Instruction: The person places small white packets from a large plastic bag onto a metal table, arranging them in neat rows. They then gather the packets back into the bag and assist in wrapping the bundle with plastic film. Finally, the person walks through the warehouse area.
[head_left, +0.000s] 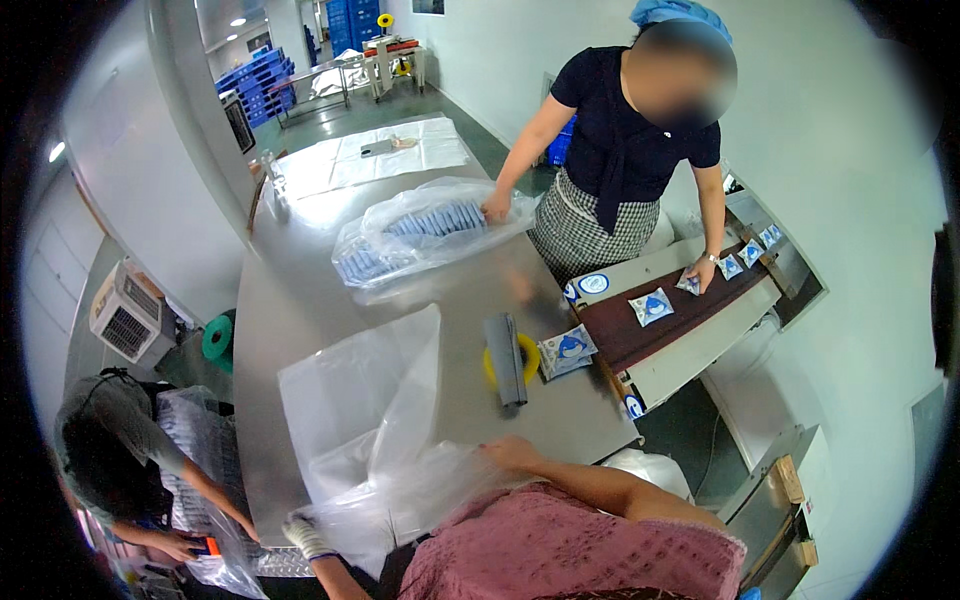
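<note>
A large clear plastic bag [385, 470] lies open on the near edge of the steel table [300, 300]. My left hand [305, 535], in a white glove, grips the bag's lower left edge. My right hand [510, 452] holds the bag's upper right edge, my bare forearm reaching in from the right over my pink top. Just beyond the bag lies a yellow tape roll with a grey dispenser [508, 362]. A white-and-blue packet [567, 350] rests beside it at the table's edge.
Across the table a person in a dark top has one hand on a clear bag of blue packets [430, 230] and the other on a brown conveyor belt [690, 305] carrying several packets. At lower left another person [120, 450] bends over bagged goods. A green roll [217, 337] sits left of the table.
</note>
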